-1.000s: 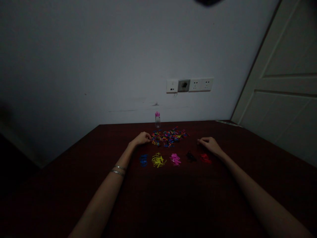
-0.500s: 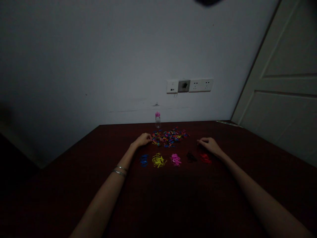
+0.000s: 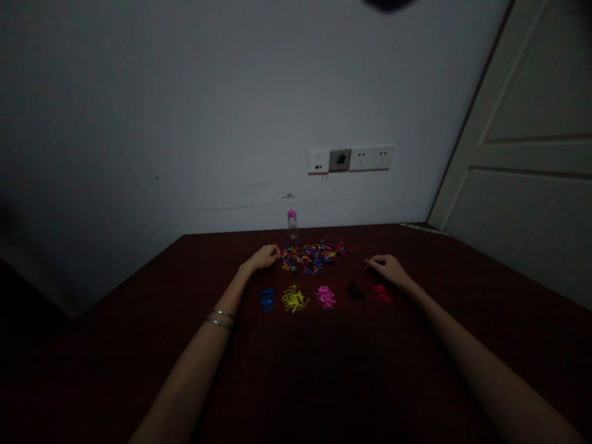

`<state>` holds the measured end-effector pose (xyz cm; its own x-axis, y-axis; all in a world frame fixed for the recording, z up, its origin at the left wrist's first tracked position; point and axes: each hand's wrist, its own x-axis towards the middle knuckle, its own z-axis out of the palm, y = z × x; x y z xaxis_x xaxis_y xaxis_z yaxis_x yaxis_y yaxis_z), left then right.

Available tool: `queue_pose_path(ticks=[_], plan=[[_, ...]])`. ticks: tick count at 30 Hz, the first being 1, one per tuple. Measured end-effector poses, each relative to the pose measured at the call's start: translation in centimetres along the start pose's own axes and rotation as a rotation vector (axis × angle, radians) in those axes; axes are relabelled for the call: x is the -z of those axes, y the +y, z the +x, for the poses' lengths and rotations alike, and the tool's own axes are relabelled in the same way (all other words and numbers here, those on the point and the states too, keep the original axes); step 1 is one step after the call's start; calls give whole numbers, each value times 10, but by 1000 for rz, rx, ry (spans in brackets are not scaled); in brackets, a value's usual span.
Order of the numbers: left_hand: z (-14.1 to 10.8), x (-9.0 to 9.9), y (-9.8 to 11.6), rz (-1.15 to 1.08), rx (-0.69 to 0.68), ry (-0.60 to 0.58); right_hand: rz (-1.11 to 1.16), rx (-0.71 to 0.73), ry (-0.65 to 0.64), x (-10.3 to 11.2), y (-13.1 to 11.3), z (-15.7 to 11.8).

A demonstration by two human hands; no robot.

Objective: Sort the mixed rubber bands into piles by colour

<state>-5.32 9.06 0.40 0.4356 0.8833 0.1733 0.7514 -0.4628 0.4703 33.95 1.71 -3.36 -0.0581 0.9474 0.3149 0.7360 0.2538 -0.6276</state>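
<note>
A loose mixed pile of small coloured rubber bands point(image 3: 314, 256) lies on the dark red table. My left hand point(image 3: 264, 256) rests at its left edge, fingertips drawn together against the bands; whatever they pinch is too small to see. To the right of the pile, apart from it, my right hand point(image 3: 389, 269) lies with thumb and fingers closed together, their contents hidden. Nearer to me is a row of sorted heaps: blue bands point(image 3: 267, 299), yellow bands point(image 3: 295, 299), pink bands point(image 3: 326, 297), black bands point(image 3: 355, 290) and red bands point(image 3: 381, 293), the last just below my right hand.
A clear bottle with a pink top point(image 3: 292, 225) stands behind the pile, close to the wall. Sockets and switches point(image 3: 350, 160) are set in the wall above. The table point(image 3: 324, 364) ends at that wall, and a pale door point(image 3: 527, 154) is on the right.
The whole view has shifted slightly, so everything sits a little further left. Both hands keep nearly the same places and poses beside the pile.
</note>
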Motion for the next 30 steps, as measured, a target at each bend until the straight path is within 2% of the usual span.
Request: queue_pose_path(ticks=[3,5,11,15,19,21,23,27,30], plan=[[-1,6,21,-35,-45,-12,1,-13,4,0,-1,-1],[-2,6,40,-65,-98,-62,6,-14,5,0,-2,-1],[-6,-18,88,-187,-180,-380,12,-3,2,-1,0,0],[-11,-35,103,-270,-184,-507,8,4,-6,0,-1,0],[-14,-41,106,-340,-170,-565,0,-6,-2,0,-2,-1],[-12,-39,101,-380,-167,-525,1,-12,-1,-1,0,0],[-7,-34,90,-432,-143,-409,8,-13,0,-2,1,1],[4,-19,55,-559,-4,-22,20,3,6,-3,2,1],[7,-12,23,-630,179,247,9,6,22,-4,2,2]])
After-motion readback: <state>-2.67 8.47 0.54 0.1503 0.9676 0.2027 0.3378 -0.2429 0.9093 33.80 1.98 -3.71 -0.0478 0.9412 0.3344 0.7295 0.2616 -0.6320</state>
